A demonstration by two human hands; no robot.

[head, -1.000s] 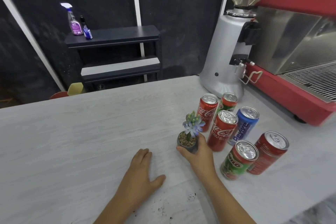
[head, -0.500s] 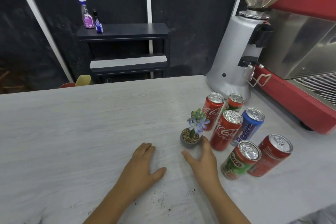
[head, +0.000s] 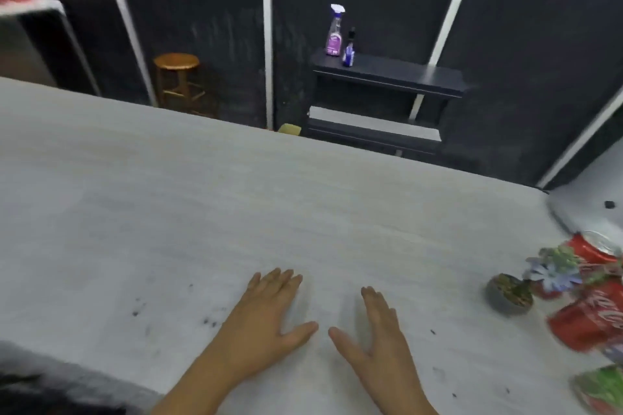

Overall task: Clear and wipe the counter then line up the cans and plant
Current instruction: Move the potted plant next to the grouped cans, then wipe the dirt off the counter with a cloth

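View swung left since 0.5 s ago; right hand (head: 381,344) off plant (head: 512,293); left hand (head: 266,320) flat on desk (head: 168,212); fingers of both spread, empty; cans (head: 593,317) clustered far right; dark specks (head: 209,322) remain; judged next: fetch cloth, wipe toward 1 edge.

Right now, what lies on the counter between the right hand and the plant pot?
In the head view, only bare counter with a few dark specks lies between the right hand and the plant pot; nothing else sits there.
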